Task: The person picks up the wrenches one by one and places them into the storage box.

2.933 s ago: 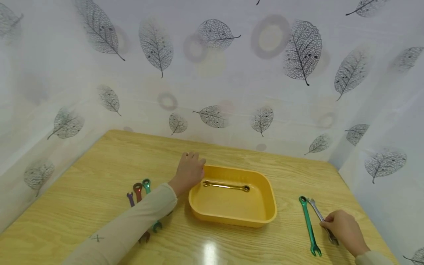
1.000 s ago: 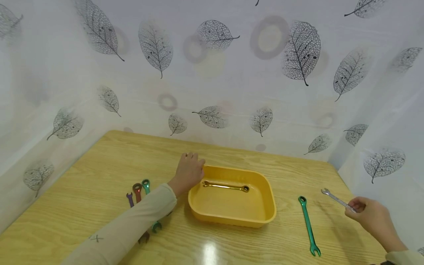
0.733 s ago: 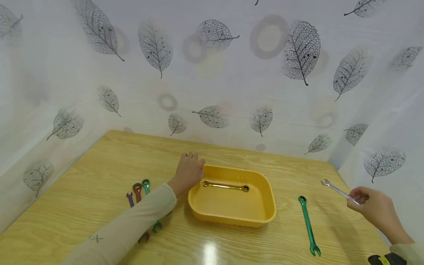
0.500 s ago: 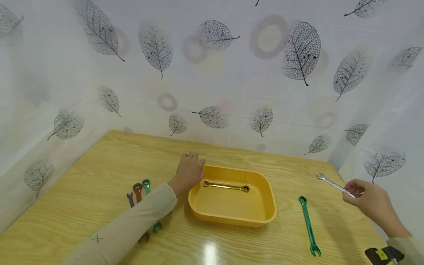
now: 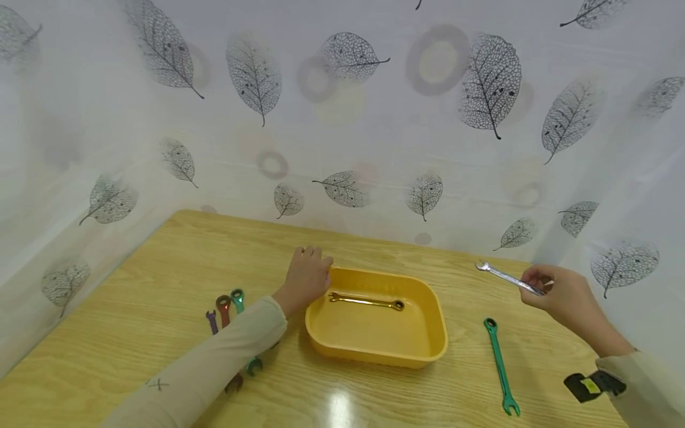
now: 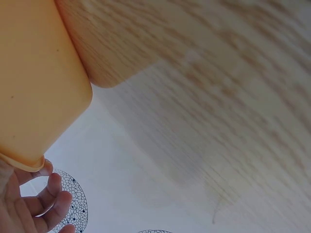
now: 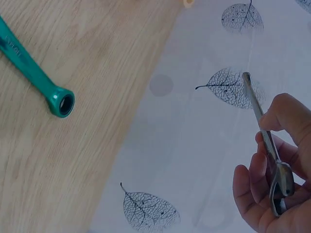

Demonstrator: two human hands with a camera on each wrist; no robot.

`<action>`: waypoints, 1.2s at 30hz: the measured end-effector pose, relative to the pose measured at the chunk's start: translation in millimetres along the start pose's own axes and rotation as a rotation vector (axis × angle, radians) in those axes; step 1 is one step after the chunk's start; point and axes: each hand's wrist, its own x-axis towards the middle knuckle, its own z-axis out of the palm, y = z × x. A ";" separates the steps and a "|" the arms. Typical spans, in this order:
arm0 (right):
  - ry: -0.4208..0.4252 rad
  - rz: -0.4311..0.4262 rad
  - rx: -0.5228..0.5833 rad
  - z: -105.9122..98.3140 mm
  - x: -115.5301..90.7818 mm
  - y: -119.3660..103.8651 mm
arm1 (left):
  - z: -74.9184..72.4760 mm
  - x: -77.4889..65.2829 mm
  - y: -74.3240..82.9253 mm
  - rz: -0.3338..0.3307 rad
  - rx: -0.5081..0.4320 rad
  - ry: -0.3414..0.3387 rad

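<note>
Silver wrench (image 5: 503,276), head view: raised at right, near the far end of the green wrench (image 5: 499,362), pinched toward its right end by the right hand (image 5: 562,294). Judged stiff, fairly light, not fragile, possibly slippery. Left wrist view: left hand (image 6: 29,206) grips the yellow tray (image 6: 39,73) by its far-left rim corner. Right wrist view: fingers hold the shank; mid-shank advised for balance.

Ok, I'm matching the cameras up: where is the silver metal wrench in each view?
Head: the silver metal wrench is right of centre, in the bare right hand.
Left wrist: not in the picture.
Right wrist: right side, in the same hand.
Shared landmark: the pale wood-grain tabletop, seen in all three.
</note>
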 end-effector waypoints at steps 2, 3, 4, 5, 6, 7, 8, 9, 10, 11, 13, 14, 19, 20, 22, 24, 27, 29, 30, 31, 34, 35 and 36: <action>0.001 -0.028 0.027 2.2 4.4 -9.0 | 0.2 0.0 0.0 0.002 0.000 0.009; 0.002 -0.043 0.038 3.6 6.6 -13.6 | 0.1 0.0 0.0 0.003 0.000 0.014; 0.005 -0.059 0.044 5.1 8.7 -18.4 | 0.1 0.0 0.0 0.005 0.001 0.016; 0.005 -0.075 0.051 6.7 10.8 -23.1 | 0.2 0.0 0.0 0.006 0.003 0.016; 0.003 -0.091 0.060 8.1 12.8 -27.6 | 0.4 0.0 0.0 0.006 0.005 0.015; 0.002 -0.107 0.072 9.8 14.8 -32.2 | 0.3 0.0 0.0 0.006 0.004 0.015; -0.001 -0.120 0.078 11.4 16.9 -36.8 | 0.0 -0.1 0.0 0.006 0.003 0.014; 0.002 -0.132 0.078 13.2 19.0 -41.2 | -0.1 -0.1 -0.1 0.006 0.004 0.013; 0.001 -0.143 0.077 15.0 21.0 -45.6 | -0.1 -0.1 -0.1 0.004 0.003 0.013; -0.001 -0.153 0.080 17.0 22.9 -49.9 | -0.2 0.0 -0.1 0.003 0.001 0.014; 0.001 -0.172 0.082 21.7 26.5 -57.9 | -0.3 0.4 0.0 0.001 0.000 0.014; 0.003 -0.180 0.080 24.3 28.2 -61.6 | -0.2 0.5 0.0 0.000 0.002 0.013; -0.047 -0.208 0.133 37.6 36.2 -77.1 | 1.7 1.1 -0.1 0.003 0.009 0.001; -0.060 -0.214 0.140 40.2 37.8 -79.9 | 2.0 1.1 -0.1 0.005 0.009 0.000; -0.087 -0.228 0.149 45.1 41.2 -85.3 | 2.5 0.9 -0.1 0.006 0.015 0.001; -0.112 -0.242 0.155 49.9 44.4 -90.7 | 2.7 0.7 -0.2 0.006 0.015 0.004; -0.152 -0.260 0.167 57.2 48.9 -98.9 | 2.5 0.4 0.1 0.005 0.008 0.014; -0.182 -0.266 0.182 62.7 52.0 -104.3 | 2.4 0.3 0.3 0.005 0.002 0.021; -0.198 -0.270 0.190 65.5 53.4 -106.9 | 2.3 0.2 0.3 0.005 0.002 0.025; -0.210 -0.275 0.200 68.2 54.7 -109.4 | 2.3 0.1 0.4 0.005 0.002 0.027; -0.244 -0.302 0.222 76.0 58.2 -116.2 | 2.9 0.3 0.4 0.008 0.014 0.029; -0.254 -0.315 0.223 78.4 59.0 -118.3 | 2.9 0.3 0.5 0.008 0.015 0.030; -0.264 -0.327 0.226 80.7 59.9 -120.2 | 3.0 0.4 0.6 0.009 0.019 0.027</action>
